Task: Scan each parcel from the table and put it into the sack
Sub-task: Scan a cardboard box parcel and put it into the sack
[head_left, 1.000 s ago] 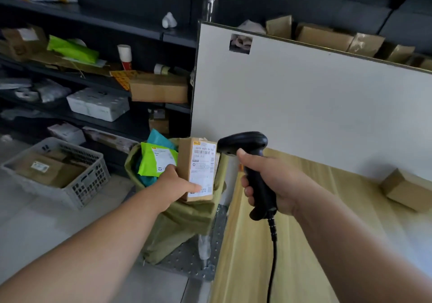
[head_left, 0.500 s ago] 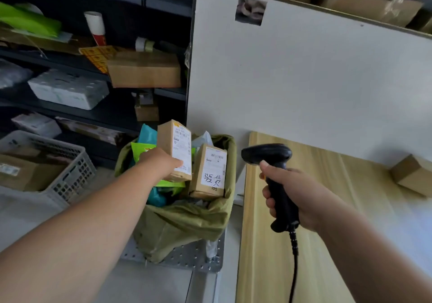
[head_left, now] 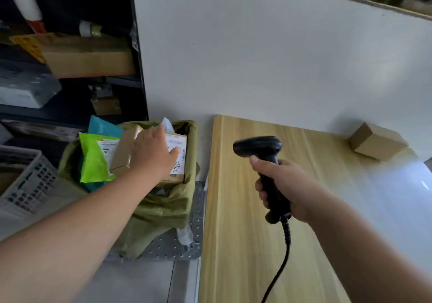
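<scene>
Left hand (head_left: 153,149), fingers straight, rests on small brown cardboard parcel (head_left: 122,154) in olive fabric sack (head_left: 168,207). Right hand (head_left: 287,183) wraps black corded scanner (head_left: 258,147). Parcel likely light, stiff; grasp opposite sides.

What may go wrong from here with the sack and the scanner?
The sack looks full: the box under the left hand sits high among other parcels and may slide out. The cable of the scanner hangs over the table and may snag when the right hand moves.
</scene>
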`<state>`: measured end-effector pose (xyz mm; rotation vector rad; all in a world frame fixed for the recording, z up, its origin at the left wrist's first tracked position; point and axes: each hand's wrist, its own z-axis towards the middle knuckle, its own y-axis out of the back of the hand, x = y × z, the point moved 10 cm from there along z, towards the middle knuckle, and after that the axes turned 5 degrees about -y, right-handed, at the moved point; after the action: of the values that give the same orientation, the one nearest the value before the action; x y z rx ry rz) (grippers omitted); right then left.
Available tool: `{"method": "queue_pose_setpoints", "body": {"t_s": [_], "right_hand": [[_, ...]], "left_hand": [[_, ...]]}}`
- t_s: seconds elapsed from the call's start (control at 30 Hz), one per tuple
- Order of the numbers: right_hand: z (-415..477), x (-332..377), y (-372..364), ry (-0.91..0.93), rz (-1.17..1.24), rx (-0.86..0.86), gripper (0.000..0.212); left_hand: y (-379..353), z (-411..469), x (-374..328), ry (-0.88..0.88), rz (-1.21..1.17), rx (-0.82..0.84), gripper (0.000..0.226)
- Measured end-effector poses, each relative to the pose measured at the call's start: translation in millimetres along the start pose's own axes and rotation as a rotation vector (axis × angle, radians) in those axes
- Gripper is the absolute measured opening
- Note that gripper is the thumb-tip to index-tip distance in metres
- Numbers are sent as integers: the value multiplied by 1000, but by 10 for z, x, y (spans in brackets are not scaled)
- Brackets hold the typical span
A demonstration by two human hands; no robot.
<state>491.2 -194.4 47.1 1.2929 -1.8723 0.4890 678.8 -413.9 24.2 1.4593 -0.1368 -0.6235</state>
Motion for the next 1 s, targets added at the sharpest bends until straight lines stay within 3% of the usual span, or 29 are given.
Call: {"method": "queue_pose_setpoints", "body": {"t_s": [0.2, 0.57, 0.73, 1.0], "right_hand": [[-551, -483, 1180, 49, 26, -50, 49], [-2075, -1650, 4418, 85, 57, -300, 34], [-2446, -1723, 5357, 99, 5, -390, 34], [-2170, -1313, 6184, 122, -112, -479, 40]], "left_hand": [[-163, -625, -1826, -311, -47, 54, 74], [-528, -1956, -5248, -524, -57, 124, 77], [-560, -2037, -6157, -545, -62, 122, 77], [-691, -1525, -6657, -467, -97, 121, 77]]}}
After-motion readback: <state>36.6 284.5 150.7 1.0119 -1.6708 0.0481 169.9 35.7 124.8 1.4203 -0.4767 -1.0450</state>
